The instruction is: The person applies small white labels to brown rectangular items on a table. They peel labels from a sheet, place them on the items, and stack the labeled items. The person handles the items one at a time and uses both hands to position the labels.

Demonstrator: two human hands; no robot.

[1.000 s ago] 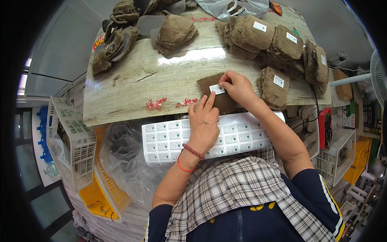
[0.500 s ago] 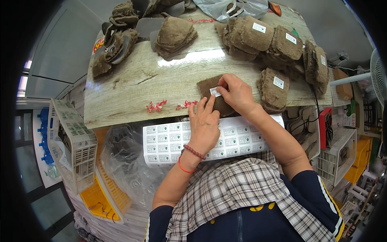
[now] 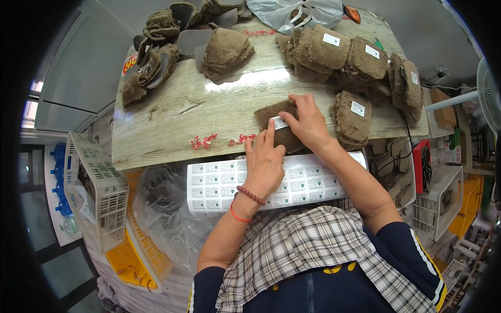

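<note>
Brown pad (image 3: 276, 110) lay flat near the table's (image 3: 167, 130) front edge, small white label (image 3: 279, 123) on its upper face. Couldn't tell if the label was fully stuck down.

Left hand (image 3: 265, 166), at 6 to 7 o'clock of the pad: loosely open, index finger straight out, its tip on the label's left end, other fingers slightly bent. Grasped nothing.

Right hand (image 3: 309, 125), at 3 o'clock: half open, thumb on the label's right end, fingers apart from the thumb and reaching over the pad's far right part. No pinch seen.

Label sheet (image 3: 308, 177) sat at 6 o'clock, rows of printed labels facing up, left wrist across it.

Labelled stack (image 3: 353, 122) at 3 o'clock, just beyond the right hand. More labelled stacks (image 3: 323, 49) from 1 to 2 o'clock. Plain stack (image 3: 227, 49) at 11, loose pile (image 3: 159, 62) at 10, plastic bag (image 3: 297, 13) at 12.
</note>
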